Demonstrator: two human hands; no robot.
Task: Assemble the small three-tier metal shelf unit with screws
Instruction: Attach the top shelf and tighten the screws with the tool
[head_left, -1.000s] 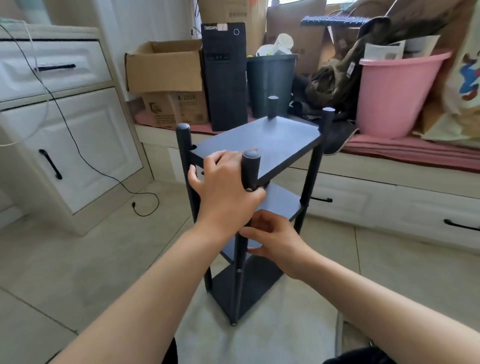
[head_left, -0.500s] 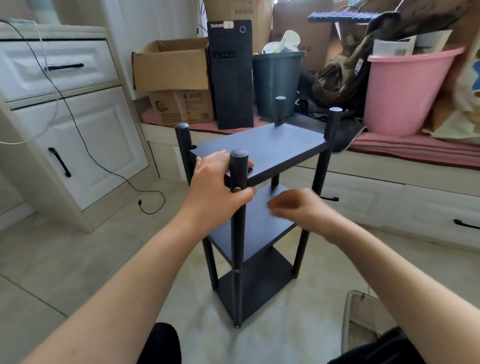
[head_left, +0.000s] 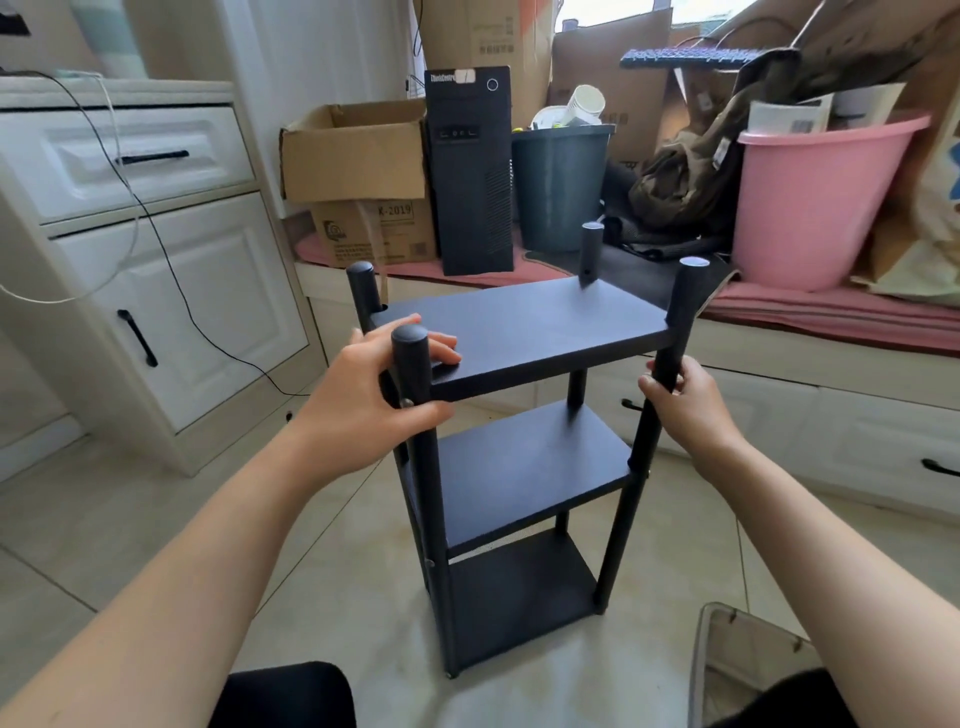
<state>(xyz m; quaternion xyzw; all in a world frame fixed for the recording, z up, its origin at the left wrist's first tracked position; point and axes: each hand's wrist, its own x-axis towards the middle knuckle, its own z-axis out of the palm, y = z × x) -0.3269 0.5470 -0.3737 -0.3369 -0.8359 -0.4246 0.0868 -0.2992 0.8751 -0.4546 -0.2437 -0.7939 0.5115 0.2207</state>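
Swung out to three o'clock, right hand now grips the post while left hand clasps the shelf unit corner; uneven pulling could rack loose screws.

The shelf unit is matte black, the tub pink, the cabinet white, the floor beige.

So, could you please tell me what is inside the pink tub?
Papers stick up above the pink tub's rim; anything lower is hidden by its wall.
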